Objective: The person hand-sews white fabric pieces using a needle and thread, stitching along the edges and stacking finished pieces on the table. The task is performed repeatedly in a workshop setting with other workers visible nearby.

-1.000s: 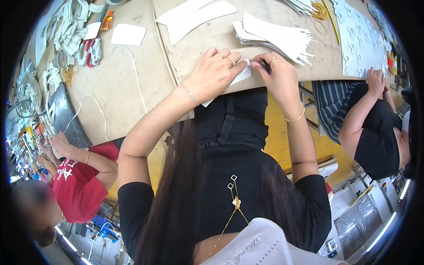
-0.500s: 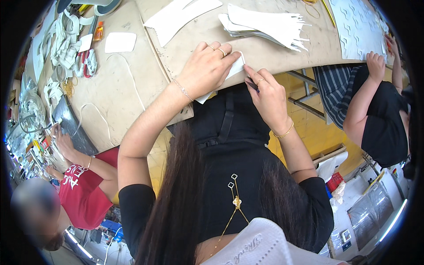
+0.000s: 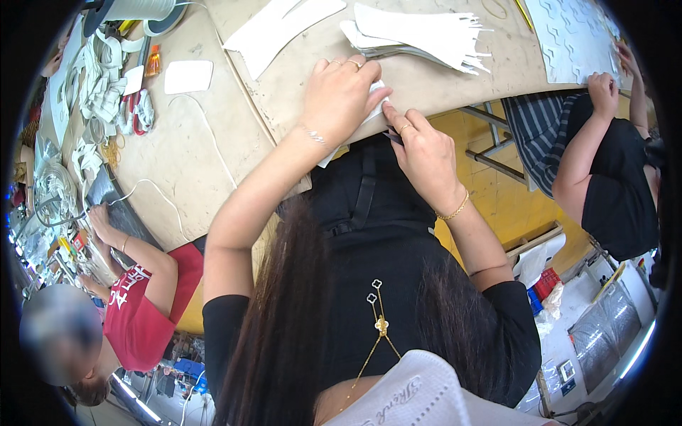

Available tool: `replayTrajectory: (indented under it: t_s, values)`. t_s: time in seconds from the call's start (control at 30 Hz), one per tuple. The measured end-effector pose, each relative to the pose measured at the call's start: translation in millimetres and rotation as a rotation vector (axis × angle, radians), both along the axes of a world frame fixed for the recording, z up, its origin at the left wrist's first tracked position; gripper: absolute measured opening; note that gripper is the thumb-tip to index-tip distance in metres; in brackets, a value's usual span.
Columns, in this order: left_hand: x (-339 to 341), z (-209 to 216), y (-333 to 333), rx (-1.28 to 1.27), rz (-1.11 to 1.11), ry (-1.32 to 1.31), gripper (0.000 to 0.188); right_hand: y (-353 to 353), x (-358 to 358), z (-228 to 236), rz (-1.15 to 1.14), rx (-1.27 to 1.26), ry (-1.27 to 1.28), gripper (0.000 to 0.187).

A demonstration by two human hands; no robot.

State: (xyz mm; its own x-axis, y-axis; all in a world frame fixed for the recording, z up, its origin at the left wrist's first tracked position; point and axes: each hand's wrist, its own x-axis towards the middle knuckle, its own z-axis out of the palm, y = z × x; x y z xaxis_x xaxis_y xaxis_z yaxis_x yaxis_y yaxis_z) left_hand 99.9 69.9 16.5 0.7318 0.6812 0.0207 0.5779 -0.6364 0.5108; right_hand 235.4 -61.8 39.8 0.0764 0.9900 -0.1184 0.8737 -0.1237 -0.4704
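At the table's near edge my left hand (image 3: 342, 99) is closed over a small white flat piece (image 3: 375, 114), its thumb pressed along the edge. Most of that piece is hidden under the hand. My right hand (image 3: 428, 154) grips a thin dark tool (image 3: 393, 135), whose exact kind I cannot make out. The right fingertips meet the white piece beside my left thumb. Beyond my hands lies a stack of white pieces with fringed ends (image 3: 419, 35). Left of that stack is a larger curved white piece (image 3: 280, 32).
On the table's left are a rounded white piece (image 3: 189, 77), a heap of pale strips (image 3: 99, 85), red-handled scissors (image 3: 136, 113), a small orange bottle (image 3: 153, 61) and a spool (image 3: 138, 8). A co-worker in red (image 3: 145, 312) works at left; another person's arm (image 3: 584, 153) rests at right.
My left thumb has moved down along the white piece, and my right hand has drawn slightly left with the dark tool. At left, the co-worker's arm and a white cord have shifted.
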Motion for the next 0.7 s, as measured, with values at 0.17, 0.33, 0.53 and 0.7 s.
replayTrajectory:
  t_s: [0.17,0.33,0.53,0.7]
  values:
    - [7,3,2,-0.205,0.192,0.123,0.008,-1,10,5,0.025,-0.019,0.020,0.050]
    - [-24,-1,-5,0.265,-0.333,-0.237,0.029,9,23,5,-0.005,0.056,0.019,0.042]
    - [-64,-5,-6,0.318,-0.200,-0.020,0.038,50,18,2,0.094,0.144,-0.086,0.031]
    - [-89,2,-36,0.391,0.068,0.113,0.038,93,-13,-16,0.252,0.308,-0.119,0.026]
